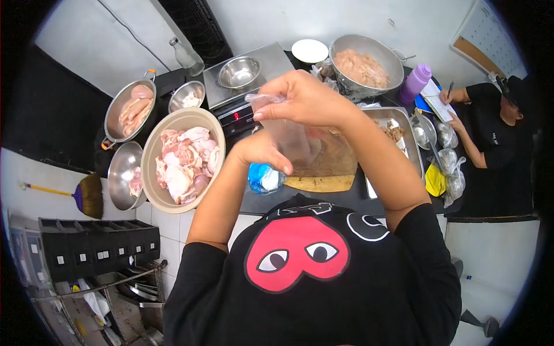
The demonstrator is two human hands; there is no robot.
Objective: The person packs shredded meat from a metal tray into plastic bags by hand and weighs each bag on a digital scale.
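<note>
A clear plastic bag [294, 141] hangs above the brown cutting board [332, 164]. Pinched between the fingers and thumb of my right hand [303, 99] is the bag's upper edge. My left hand [259, 151] is lower, its thumb along the bag's left side; its other fingers are mostly hidden, and it seems to hold the bag. Just below the left hand lies a blue and clear plastic packet [266, 177]. A beige tub [151, 187] of raw chicken pieces [184, 164] stands left of my left forearm. Behind my hands is a scale [216, 101] with a red digit lit.
A metal bowl [239, 72] sits on the scale. Raw meat fills a pot [111, 109] at left and a large bowl [375, 89] at the back. Right are a metal tray [414, 155], tied bags [455, 183], a purple bottle [415, 83] and a person writing [493, 121].
</note>
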